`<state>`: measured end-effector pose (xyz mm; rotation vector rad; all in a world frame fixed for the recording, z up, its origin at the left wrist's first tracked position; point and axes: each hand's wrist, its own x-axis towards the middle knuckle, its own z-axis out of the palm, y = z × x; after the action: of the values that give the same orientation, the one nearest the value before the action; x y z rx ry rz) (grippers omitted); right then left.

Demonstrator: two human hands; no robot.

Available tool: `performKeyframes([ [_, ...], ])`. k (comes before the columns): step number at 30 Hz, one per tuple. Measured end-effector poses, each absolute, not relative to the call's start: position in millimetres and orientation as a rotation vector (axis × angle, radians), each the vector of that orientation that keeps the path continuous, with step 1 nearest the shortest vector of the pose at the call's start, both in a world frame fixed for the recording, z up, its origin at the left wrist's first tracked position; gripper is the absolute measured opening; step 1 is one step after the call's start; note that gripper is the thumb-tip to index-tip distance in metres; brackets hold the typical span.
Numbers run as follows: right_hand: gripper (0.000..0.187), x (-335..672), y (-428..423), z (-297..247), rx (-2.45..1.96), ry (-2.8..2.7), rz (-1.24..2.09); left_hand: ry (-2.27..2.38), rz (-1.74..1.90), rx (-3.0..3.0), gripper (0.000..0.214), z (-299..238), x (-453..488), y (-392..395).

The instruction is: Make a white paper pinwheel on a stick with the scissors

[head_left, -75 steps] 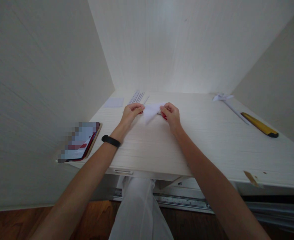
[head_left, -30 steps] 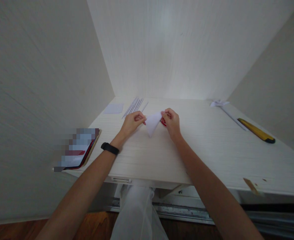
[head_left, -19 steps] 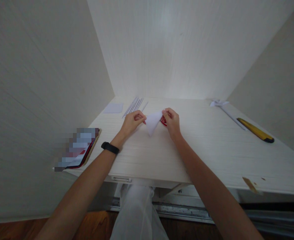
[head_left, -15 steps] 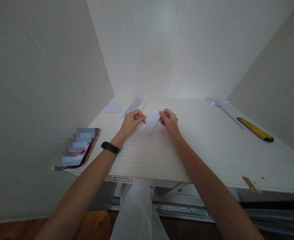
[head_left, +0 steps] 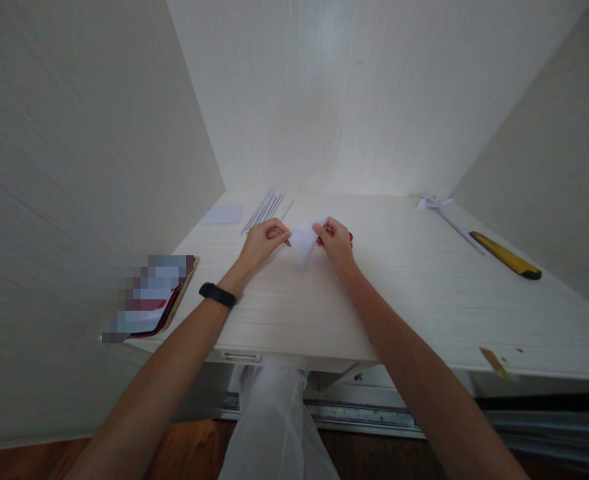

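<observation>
Above the middle of the white table (head_left: 294, 313) I hold a small folded piece of white paper (head_left: 303, 243), with one corner pointing down toward me. My left hand (head_left: 265, 241) pinches its left corner between thumb and fingertips. On the other side my right hand (head_left: 335, 240) grips the upper right edge, thumb in front. Partly hidden behind my right hand is a small red object (head_left: 351, 239); its kind does not show. A black band (head_left: 217, 294) is round my left wrist.
Several thin white paper sticks (head_left: 265, 211) and a flat white sheet (head_left: 223, 214) lie at the back left. A tablet-like device (head_left: 154, 297) is at the left edge. To the right are a white paper pinwheel on a stick (head_left: 457, 227) and a yellow utility knife (head_left: 505, 255).
My right hand has shifted slightly left along the paper, and the paper's upper right part now stands up more behind the thumb. The whole view has moved a little.
</observation>
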<state>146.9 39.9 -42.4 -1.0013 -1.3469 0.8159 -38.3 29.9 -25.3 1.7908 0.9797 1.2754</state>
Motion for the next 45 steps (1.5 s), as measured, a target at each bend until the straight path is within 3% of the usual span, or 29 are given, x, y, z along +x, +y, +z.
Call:
performKeyframes([
  [17,0.025,146.2,42.3,-46.9,-0.972,-1.408,0.795,0.989,1.296,1.773,0.021,-26.0,-39.2,29.8],
  [27,0.034,144.5,42.7,-47.8,-0.947,-1.408,0.894,1.001,1.337,1.731,0.021,-23.6,-40.0,30.5],
  [45,0.024,145.3,44.3,-48.8,-0.996,-1.453,0.857,1.024,1.262,1.800,0.020,-24.6,-39.6,29.6],
])
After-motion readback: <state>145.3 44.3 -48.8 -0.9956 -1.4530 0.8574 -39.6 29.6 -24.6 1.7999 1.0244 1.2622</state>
